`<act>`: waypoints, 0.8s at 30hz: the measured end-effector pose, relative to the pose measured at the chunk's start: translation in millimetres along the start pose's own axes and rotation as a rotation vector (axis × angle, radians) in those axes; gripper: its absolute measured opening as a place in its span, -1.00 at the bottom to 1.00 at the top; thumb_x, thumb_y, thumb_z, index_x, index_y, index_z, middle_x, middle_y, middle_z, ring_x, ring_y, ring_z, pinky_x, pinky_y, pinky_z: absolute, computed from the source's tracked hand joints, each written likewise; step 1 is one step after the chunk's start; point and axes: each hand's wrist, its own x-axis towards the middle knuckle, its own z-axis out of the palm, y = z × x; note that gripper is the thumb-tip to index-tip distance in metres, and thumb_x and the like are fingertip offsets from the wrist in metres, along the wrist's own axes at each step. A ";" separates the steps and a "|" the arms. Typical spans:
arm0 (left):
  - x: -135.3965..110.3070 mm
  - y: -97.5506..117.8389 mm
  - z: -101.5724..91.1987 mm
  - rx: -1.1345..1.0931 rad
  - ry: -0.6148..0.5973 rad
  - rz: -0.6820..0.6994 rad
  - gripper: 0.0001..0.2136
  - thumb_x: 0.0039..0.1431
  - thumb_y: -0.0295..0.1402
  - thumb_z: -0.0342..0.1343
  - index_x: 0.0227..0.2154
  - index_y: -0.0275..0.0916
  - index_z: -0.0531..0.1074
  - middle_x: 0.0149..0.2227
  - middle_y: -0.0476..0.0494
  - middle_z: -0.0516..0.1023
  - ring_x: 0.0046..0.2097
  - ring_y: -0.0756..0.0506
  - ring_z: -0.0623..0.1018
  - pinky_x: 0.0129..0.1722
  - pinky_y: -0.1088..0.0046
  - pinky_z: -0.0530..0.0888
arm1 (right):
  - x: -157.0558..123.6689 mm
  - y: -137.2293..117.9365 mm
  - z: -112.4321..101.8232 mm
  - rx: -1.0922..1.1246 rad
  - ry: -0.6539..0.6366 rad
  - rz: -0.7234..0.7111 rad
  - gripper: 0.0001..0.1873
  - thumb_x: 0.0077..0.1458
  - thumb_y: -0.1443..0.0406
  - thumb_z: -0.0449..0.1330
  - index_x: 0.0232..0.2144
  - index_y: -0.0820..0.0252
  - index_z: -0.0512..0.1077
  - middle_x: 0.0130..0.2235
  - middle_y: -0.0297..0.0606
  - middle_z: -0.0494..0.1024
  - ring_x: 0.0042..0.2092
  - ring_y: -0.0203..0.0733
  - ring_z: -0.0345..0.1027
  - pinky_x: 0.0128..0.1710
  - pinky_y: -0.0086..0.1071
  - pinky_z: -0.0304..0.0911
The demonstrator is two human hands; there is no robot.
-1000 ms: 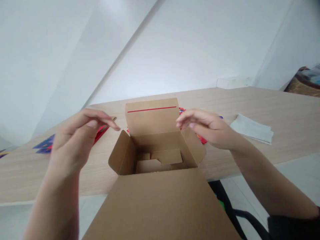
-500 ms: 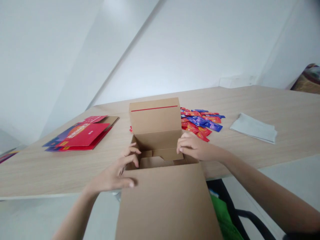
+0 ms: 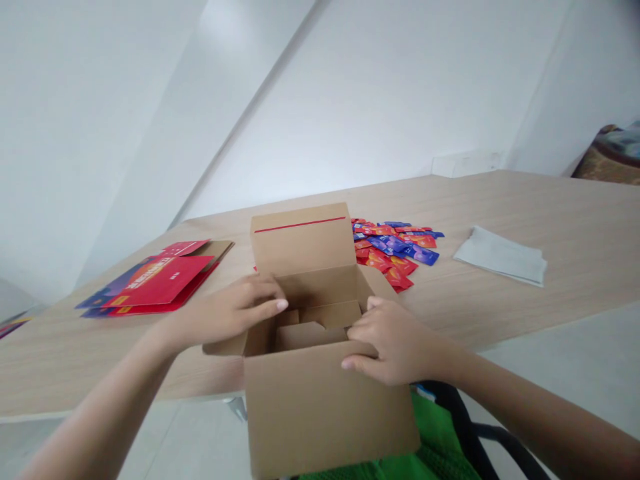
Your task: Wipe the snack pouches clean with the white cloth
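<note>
The box at the tabletop's near edge could tip if the right hand, fingers pinching its near rim, tugs while the left hand's fingers, grip unclear, give no support.

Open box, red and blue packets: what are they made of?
Box: apparently matte brown cardboard, judging by its creased, folding flaps. Packets: perhaps smooth plastic film or foil, brightly printed; the flat sachet shape hints so, though coated paper is possible.
</note>
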 end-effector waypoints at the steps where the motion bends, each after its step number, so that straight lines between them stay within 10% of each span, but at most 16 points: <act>1: 13.6 0.8 -9.0 0.032 0.025 -0.021 -0.59 0.34 0.00 -0.12 -0.02 -0.14 0.46 0.06 -0.14 0.48 0.05 -0.16 0.47 0.10 0.31 0.34 | -0.3 1.3 0.8 0.004 0.005 -0.025 -0.54 0.22 0.00 0.09 -0.54 0.20 0.39 -0.49 -0.29 0.57 -0.44 -0.23 0.32 -0.25 -0.24 -0.04; 5: 72.7 -11.1 -14.7 0.121 0.020 -0.204 -0.28 0.29 0.08 -0.18 0.39 -0.19 -0.09 0.45 -0.23 -0.17 0.41 -0.30 -0.04 0.35 0.08 -0.09 | -3.0 0.0 2.9 0.031 0.030 -0.119 -0.55 0.15 -0.02 0.14 -0.58 0.19 0.36 -0.53 -0.31 0.54 -0.46 -0.25 0.30 -0.26 -0.25 -0.04; 10: 95.8 -45.3 19.1 -0.007 -0.247 -0.288 -0.29 0.27 0.19 -0.32 0.23 -0.20 0.30 0.27 -0.16 0.35 0.27 -0.23 0.34 0.21 0.24 0.28 | -4.7 -1.6 6.4 0.057 0.070 -0.128 -0.56 0.08 -0.04 0.17 -0.59 0.18 0.34 -0.55 -0.33 0.50 -0.46 -0.25 0.27 -0.26 -0.26 -0.03; 15: 55.4 -40.3 10.7 -0.017 -0.142 -0.323 -0.28 0.30 0.15 -0.36 0.30 -0.28 0.15 0.37 -0.26 0.13 0.35 -0.27 0.18 0.30 0.14 0.11 | 6.3 1.7 5.1 0.071 0.050 -0.162 -0.50 0.10 -0.10 0.14 -0.59 0.17 0.34 -0.56 -0.33 0.49 -0.45 -0.24 0.28 -0.28 -0.26 -0.03; 17: 42.7 -23.3 3.4 -0.033 -0.124 -0.282 -0.39 0.32 0.11 -0.29 0.19 -0.18 0.30 0.28 -0.19 0.32 0.27 -0.22 0.30 0.27 0.22 0.17 | 12.0 -0.8 5.3 0.055 0.043 -0.193 -0.50 0.09 -0.10 0.14 -0.58 0.17 0.36 -0.55 -0.32 0.50 -0.46 -0.24 0.27 -0.29 -0.26 -0.03; 21: 45.9 3.6 22.4 -0.250 -0.707 -0.155 -0.66 0.32 -0.15 -0.15 -0.17 -0.21 0.48 -0.27 -0.12 0.61 -0.26 -0.11 0.56 -0.25 0.41 0.47 | 20.4 -8.5 6.3 0.000 0.045 -0.211 -0.52 0.07 -0.09 0.16 -0.57 0.19 0.38 -0.57 -0.30 0.49 -0.49 -0.24 0.24 -0.33 -0.25 -0.07; 24: 60.8 -1.7 55.0 -0.227 -0.896 -0.103 -0.86 0.15 -0.32 0.12 -0.45 -0.22 0.50 -0.52 -0.05 0.53 -0.44 -0.08 0.50 -0.42 0.43 0.43 | 22.9 -11.8 5.9 -0.020 0.062 -0.195 -0.50 0.07 -0.10 0.15 -0.58 0.18 0.40 -0.57 -0.29 0.49 -0.49 -0.23 0.23 -0.36 -0.25 -0.10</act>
